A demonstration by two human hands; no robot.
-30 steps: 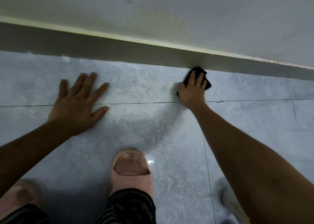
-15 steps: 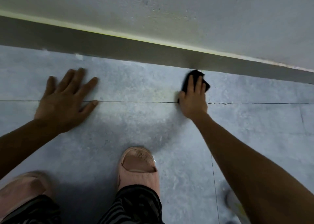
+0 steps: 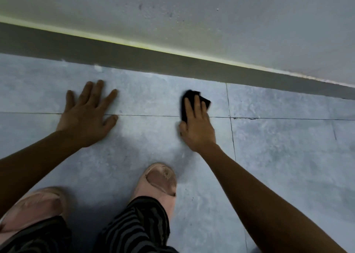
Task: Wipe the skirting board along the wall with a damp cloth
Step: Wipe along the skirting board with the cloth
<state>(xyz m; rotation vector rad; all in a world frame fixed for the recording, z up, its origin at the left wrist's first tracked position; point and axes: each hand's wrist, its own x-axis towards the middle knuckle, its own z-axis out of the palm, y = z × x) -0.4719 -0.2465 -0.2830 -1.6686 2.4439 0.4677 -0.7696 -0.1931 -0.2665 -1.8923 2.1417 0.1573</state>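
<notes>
While the left hand (image 3: pixel 87 116) lies flat, the right hand (image 3: pixel 197 126) holds the cloth (image 3: pixel 187 101) short of the skirting board (image 3: pixel 134 55).

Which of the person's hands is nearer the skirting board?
Roughly level. The left hand lies flat on the floor below the skirting board; the right hand holds the black cloth, also short of it.

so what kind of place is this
Probably an indoor room at floor level: pale tiled floor with grout lines, a grey skirting board under a painted wall.
</notes>
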